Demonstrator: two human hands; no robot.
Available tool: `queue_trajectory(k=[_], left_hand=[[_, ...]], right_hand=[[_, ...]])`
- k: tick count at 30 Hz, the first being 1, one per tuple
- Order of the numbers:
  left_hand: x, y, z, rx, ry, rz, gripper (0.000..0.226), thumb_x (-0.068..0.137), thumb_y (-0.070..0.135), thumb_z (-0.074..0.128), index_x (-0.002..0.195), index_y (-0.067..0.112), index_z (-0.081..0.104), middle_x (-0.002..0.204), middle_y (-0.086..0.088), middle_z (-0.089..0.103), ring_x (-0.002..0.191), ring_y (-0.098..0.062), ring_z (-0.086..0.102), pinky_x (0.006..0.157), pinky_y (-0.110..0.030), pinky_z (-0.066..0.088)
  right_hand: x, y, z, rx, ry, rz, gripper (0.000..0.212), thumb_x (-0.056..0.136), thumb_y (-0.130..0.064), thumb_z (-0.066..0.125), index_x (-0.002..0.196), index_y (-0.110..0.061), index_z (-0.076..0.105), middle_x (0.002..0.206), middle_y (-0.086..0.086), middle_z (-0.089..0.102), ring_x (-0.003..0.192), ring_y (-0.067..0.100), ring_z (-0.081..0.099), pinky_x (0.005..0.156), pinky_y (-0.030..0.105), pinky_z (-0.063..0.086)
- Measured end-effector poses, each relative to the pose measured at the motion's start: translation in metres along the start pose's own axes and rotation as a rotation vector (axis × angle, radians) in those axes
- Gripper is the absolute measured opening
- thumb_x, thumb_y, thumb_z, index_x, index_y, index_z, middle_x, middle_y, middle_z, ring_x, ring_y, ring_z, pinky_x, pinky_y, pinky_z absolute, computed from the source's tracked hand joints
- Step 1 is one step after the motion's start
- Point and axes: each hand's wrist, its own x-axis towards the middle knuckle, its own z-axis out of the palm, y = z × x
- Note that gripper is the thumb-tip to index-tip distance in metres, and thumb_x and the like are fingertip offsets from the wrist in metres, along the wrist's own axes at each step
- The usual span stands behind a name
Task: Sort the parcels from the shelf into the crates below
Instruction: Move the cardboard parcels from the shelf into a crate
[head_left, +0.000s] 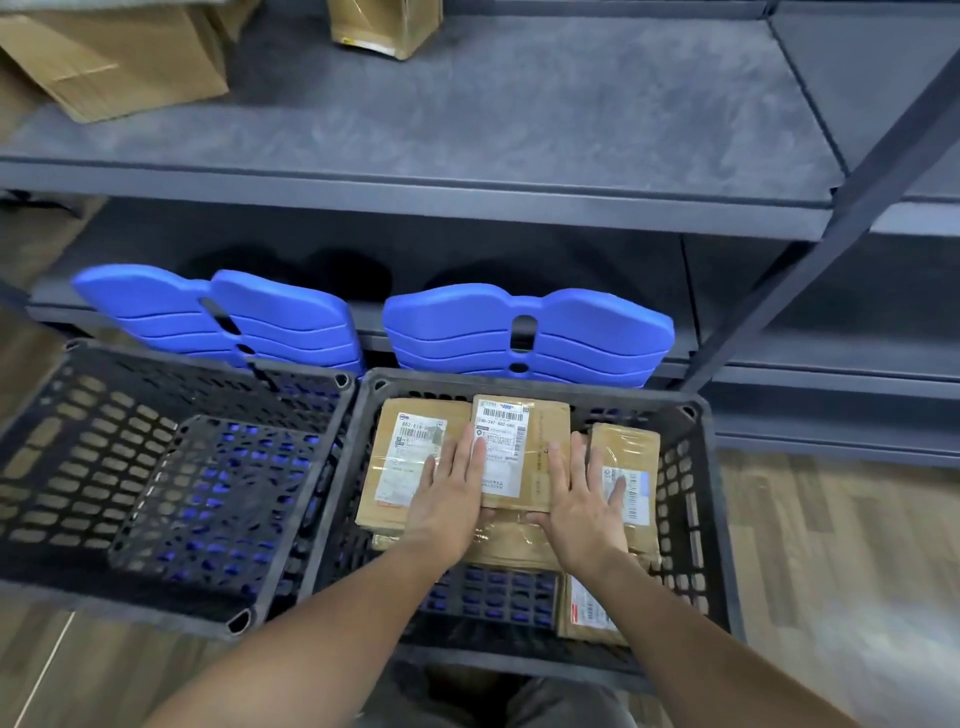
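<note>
Item 1, far left: large brown cardboard box (119, 57) on the grey shelf board (519, 119), with a smaller taped brown carton (387, 26) further along the same board.

Item 2: left black perforated plastic crate (62, 467); I see no parcel in it. Behind it stands a stack of blue plastic panels (228, 317).

Item 3: right black perforated plastic crate (701, 493), touching the left one, with a 2nd blue plastic stack (530, 332) behind. Inside I count at least 5 brown parcels: a flat labelled cardboard parcel (400, 467) at the left, a top labelled cardboard parcel (524, 447) lying over the middle, a taped narrow parcel (631, 467) at the right, a glossy taped one (514, 545) underneath, and a small labelled one (587, 613) in the near right corner.

Item 4: my left hand (452, 499) lies flat, fingers straight and close together, against the top parcel's left edge. My right hand (582, 504) lies flat, fingers spread wide, against its right edge and partly over the narrow parcel. Neither hand closes round anything.
</note>
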Motion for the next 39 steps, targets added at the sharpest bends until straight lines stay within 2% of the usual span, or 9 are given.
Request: queue_trajectory(k=[3,6,9,13,15,18,24,34,39], left_hand=[[-0.003,0.007,-0.011,0.025,-0.051,-0.030,0.104,0.105,0.018,0.057,0.154,0.012,-0.035,0.156,-0.004,-0.052,0.158,-0.030,-0.020,0.131,-0.050,0.005],[-0.006,0.010,-0.023,0.004,-0.127,-0.012,0.109,0.101,0.056,0.054,0.155,0.014,-0.031,0.156,-0.004,-0.049,0.156,-0.028,-0.026,0.129,-0.056,-0.002],[-0.011,0.004,-0.047,0.045,-0.173,0.036,0.108,0.093,0.082,0.033,0.161,0.016,-0.020,0.164,0.000,-0.038,0.153,-0.025,-0.032,0.124,-0.064,-0.014],[-0.024,-0.005,-0.105,0.085,-0.050,0.012,0.079,0.106,0.062,0.023,0.167,0.018,-0.003,0.173,0.000,-0.017,0.158,-0.029,-0.022,0.124,-0.065,-0.011],[-0.032,-0.013,-0.139,0.128,0.040,-0.018,0.074,0.107,0.060,0.022,0.167,0.020,0.004,0.174,-0.002,-0.012,0.160,-0.031,-0.016,0.124,-0.066,-0.008],[-0.043,-0.036,-0.189,0.108,0.136,-0.061,0.072,0.107,0.062,0.024,0.167,0.026,0.010,0.175,-0.001,-0.008,0.160,-0.031,-0.012,0.124,-0.066,-0.006],[-0.067,-0.098,-0.262,0.068,0.326,-0.090,0.068,0.107,0.062,0.027,0.165,0.028,0.020,0.173,-0.003,0.016,0.160,-0.029,0.007,0.127,-0.061,0.000],[-0.041,-0.219,-0.324,0.092,0.368,0.037,0.072,0.105,0.066,0.029,0.166,0.030,0.014,0.175,-0.006,0.002,0.160,-0.032,-0.003,0.127,-0.061,0.000],[-0.007,-0.242,-0.349,0.093,0.394,0.146,0.071,0.105,0.063,0.032,0.166,0.029,0.016,0.175,-0.006,0.001,0.160,-0.032,-0.006,0.128,-0.058,0.004]], right_hand=[[0.001,-0.002,-0.001,-0.039,-0.014,0.013,0.099,0.104,-0.064,0.036,0.157,-0.014,-0.031,0.153,0.017,-0.048,0.152,0.046,-0.030,0.123,0.072,0.010],[0.002,0.001,-0.012,-0.041,-0.065,-0.010,0.120,0.087,-0.087,0.037,0.157,-0.016,-0.030,0.156,0.014,-0.047,0.151,0.044,-0.033,0.122,0.072,0.004],[-0.001,0.004,-0.041,0.006,-0.033,-0.072,0.119,0.081,-0.095,0.031,0.166,-0.018,-0.003,0.167,0.007,-0.035,0.154,0.040,-0.030,0.122,0.069,-0.003],[-0.011,0.001,-0.100,0.111,0.100,-0.160,0.080,0.104,-0.067,0.031,0.166,-0.018,0.017,0.175,0.002,-0.005,0.161,0.034,-0.006,0.126,0.062,0.008],[-0.014,-0.007,-0.134,0.112,0.155,-0.206,0.069,0.109,-0.053,0.036,0.165,-0.016,0.021,0.174,0.006,0.013,0.159,0.032,0.016,0.126,0.055,0.022],[-0.019,-0.026,-0.186,0.205,0.273,-0.264,0.058,0.109,-0.044,0.044,0.159,-0.016,0.038,0.161,0.006,0.044,0.144,0.027,0.046,0.109,0.043,0.046],[-0.014,-0.088,-0.263,0.103,0.418,-0.375,0.052,0.109,-0.041,0.044,0.157,-0.019,0.043,0.167,0.003,0.036,0.150,0.026,0.038,0.118,0.040,0.035],[0.028,-0.217,-0.315,0.186,0.548,-0.293,0.054,0.103,-0.039,0.056,0.152,-0.017,0.049,0.159,0.007,0.046,0.141,0.032,0.045,0.114,0.045,0.040],[0.048,-0.241,-0.338,0.216,0.615,-0.217,0.055,0.100,-0.037,0.060,0.150,-0.017,0.051,0.159,0.007,0.044,0.139,0.034,0.046,0.111,0.047,0.042]])
